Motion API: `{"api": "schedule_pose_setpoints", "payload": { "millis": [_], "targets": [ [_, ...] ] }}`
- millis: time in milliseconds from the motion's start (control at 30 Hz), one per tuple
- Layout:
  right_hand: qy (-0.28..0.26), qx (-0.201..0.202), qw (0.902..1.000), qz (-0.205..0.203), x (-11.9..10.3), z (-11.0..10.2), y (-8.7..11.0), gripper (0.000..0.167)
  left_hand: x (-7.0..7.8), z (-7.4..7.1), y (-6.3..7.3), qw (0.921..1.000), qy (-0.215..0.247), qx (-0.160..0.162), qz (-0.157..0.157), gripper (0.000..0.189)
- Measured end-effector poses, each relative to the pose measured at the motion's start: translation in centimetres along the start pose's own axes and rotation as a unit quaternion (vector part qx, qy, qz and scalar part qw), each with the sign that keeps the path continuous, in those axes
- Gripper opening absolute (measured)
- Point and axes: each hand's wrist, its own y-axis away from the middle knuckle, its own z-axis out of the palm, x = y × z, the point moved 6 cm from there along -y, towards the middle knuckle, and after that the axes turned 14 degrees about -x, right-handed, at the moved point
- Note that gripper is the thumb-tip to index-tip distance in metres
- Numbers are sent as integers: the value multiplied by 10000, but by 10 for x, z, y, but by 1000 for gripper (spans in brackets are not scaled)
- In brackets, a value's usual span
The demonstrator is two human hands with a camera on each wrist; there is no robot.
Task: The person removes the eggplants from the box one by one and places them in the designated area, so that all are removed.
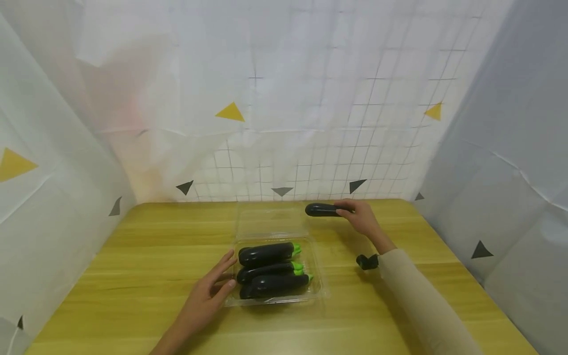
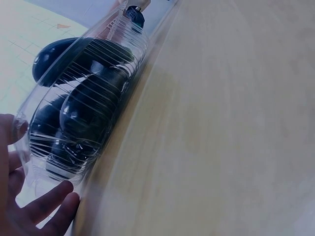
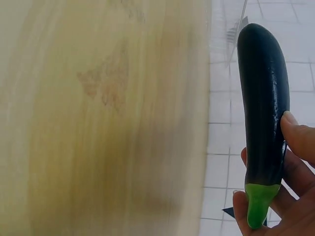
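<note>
My right hand (image 1: 361,217) holds an eggplant (image 1: 321,210) up over the back right of the table. In the right wrist view, the fingers and thumb grip this dark, glossy eggplant (image 3: 263,108) near its green stem end. A clear plastic clamshell box (image 1: 317,266) stands in the middle, its transparent lid (image 1: 271,220) folded back toward the wall. Several eggplants (image 1: 266,254) lie in it side by side and stacked, green stems to the right. My left hand (image 1: 206,291) has its fingers spread at the box's left side, with fingertips (image 2: 61,189) right at its lower corner.
A small black device (image 1: 367,262) sits by the right sleeve's cuff. The wooden table (image 1: 133,276) is enclosed by white sheet walls (image 1: 284,98) at the back and sides, marked with grid lines and yellow and dark triangles.
</note>
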Motion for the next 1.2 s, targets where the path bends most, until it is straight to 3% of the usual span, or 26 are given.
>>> {"api": "schedule_pose_setpoints", "payload": {
  "millis": [567,1200],
  "targets": [
    [108,-182,9986,490,30,5,-8,26,-2,2,-1,9999,120,-11,-87,49],
    [-74,-419,9966,702,49,15,-7,28,-2,0,1,9999,-40,60,-126,49]
  ]
}}
